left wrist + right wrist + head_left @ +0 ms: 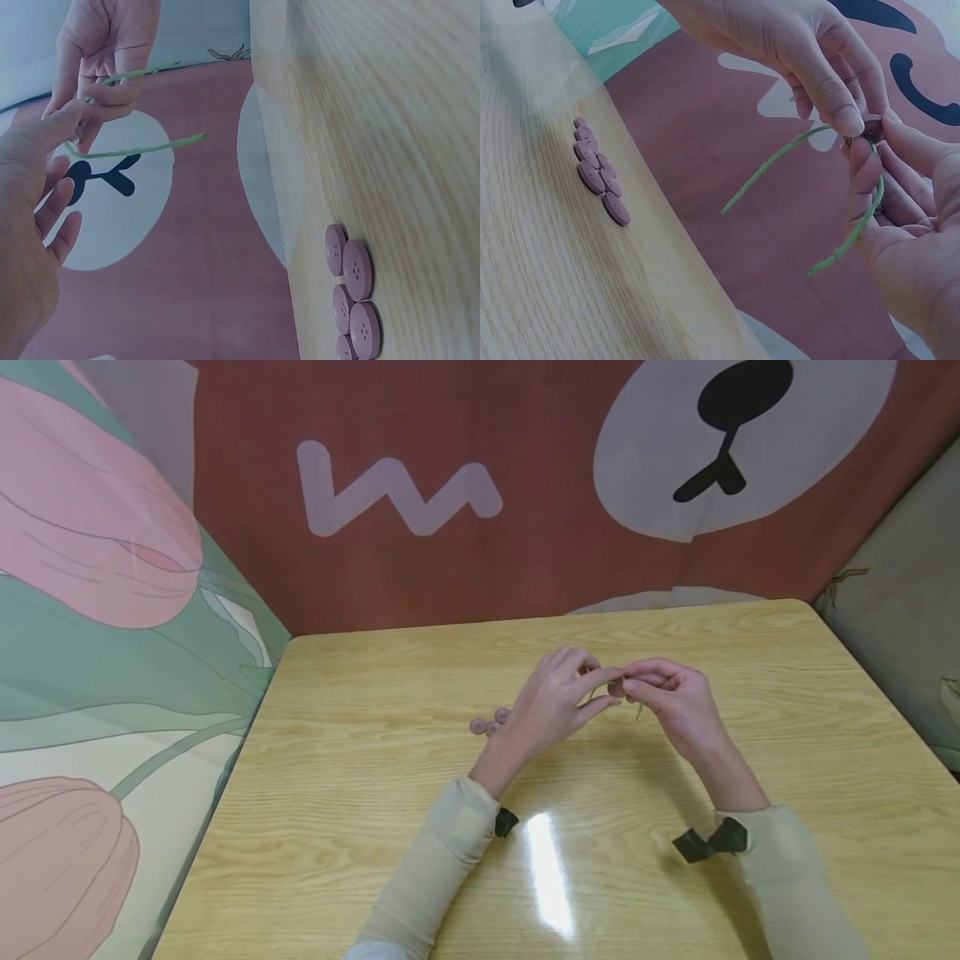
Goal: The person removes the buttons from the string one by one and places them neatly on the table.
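Note:
Over the table, both hands meet at a dark pinkish button [872,129] with a green string [769,166]. My right hand [682,702] pinches the button between thumb and fingers. From the other side my left hand [558,697] pinches the string close to the button's edge; its fingertips partly hide the spot. One string end slants down beside the left thumb, and the other hangs across the right fingers. In the left wrist view both ends of the green string [135,152] dangle free. Whether the string passes through a hole is hard to tell.
Several mauve buttons [358,270] lie in a cluster on the wooden table [337,827], left of the left hand and partly behind its wrist in the head view. A red printed cloth [525,560] hangs along the table's far edge, with a floral one [135,668] at left.

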### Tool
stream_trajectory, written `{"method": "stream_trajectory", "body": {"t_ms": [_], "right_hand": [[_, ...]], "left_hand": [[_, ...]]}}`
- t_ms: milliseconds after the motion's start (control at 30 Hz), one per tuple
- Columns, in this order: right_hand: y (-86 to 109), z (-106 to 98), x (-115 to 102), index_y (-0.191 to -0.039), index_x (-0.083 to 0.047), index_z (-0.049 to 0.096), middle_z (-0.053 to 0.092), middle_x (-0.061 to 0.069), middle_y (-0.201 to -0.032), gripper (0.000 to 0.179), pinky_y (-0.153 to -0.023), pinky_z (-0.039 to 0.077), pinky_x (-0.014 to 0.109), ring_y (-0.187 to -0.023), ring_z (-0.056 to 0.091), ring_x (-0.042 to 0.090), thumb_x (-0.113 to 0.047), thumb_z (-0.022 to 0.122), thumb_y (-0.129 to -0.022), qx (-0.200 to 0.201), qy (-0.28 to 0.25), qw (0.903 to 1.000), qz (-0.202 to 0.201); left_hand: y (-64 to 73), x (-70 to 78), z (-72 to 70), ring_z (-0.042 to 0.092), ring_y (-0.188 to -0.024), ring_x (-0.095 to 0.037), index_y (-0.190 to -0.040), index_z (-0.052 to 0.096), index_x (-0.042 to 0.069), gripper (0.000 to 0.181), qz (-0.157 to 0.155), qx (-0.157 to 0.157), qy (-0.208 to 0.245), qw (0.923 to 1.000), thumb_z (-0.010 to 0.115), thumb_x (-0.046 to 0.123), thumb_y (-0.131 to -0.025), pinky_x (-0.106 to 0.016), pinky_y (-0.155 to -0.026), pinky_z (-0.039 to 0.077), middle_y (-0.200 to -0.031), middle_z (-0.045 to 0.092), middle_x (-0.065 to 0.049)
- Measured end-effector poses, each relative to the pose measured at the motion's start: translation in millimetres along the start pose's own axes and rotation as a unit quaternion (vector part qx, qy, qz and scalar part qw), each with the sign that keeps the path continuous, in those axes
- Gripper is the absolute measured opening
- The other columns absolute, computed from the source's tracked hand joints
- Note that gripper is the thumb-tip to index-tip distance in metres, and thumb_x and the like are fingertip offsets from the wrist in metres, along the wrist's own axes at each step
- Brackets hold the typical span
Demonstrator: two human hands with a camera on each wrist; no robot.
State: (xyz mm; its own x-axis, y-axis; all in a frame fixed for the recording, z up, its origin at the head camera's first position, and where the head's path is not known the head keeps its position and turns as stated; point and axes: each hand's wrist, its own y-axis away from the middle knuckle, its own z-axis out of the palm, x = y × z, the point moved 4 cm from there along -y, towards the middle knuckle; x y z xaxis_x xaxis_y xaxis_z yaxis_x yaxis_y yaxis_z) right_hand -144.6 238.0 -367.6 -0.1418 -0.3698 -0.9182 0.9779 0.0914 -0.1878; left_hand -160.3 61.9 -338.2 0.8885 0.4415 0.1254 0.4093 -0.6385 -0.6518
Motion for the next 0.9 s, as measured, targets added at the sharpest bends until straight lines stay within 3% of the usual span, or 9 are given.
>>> {"method": "stream_trajectory", "body": {"t_ms": [367, 900], "right_hand": [[0.7, 0.2, -0.5, -0.1, -0.002, 0.073, 0.078, 0.007, -0.091, 0.023, -0.076, 0.058, 0.023, -0.085, 0.076, 0.014, 0.015, 0.059, -0.098, -0.003, -0.018, 0.9998, 0.007], [-0.7, -3.2, 0.1, -0.097, 0.0, 0.079, 0.078, 0.004, -0.092, 0.025, -0.073, 0.056, 0.022, -0.082, 0.072, 0.012, 0.016, 0.06, -0.096, 0.003, 0.03, 0.9995, -0.01]], "left_hand": [[0.0, 1.0, 1.0, 0.054, -0.091, -0.016, -0.118, 0.077, 0.014, 0.025, -0.007, 0.0, 0.015, 0.9999, 0.078, 0.026, -0.096, -0.026, -0.081, 0.044, -0.102, 0.063, 0.0], [-2.9, 2.6, -3.7, 0.06, -0.101, -0.017, -0.111, 0.076, 0.01, 0.02, 0.009, 0.033, 0.023, 0.9991, 0.076, 0.024, -0.097, -0.024, -0.093, 0.047, -0.111, 0.069, -0.001]]}}
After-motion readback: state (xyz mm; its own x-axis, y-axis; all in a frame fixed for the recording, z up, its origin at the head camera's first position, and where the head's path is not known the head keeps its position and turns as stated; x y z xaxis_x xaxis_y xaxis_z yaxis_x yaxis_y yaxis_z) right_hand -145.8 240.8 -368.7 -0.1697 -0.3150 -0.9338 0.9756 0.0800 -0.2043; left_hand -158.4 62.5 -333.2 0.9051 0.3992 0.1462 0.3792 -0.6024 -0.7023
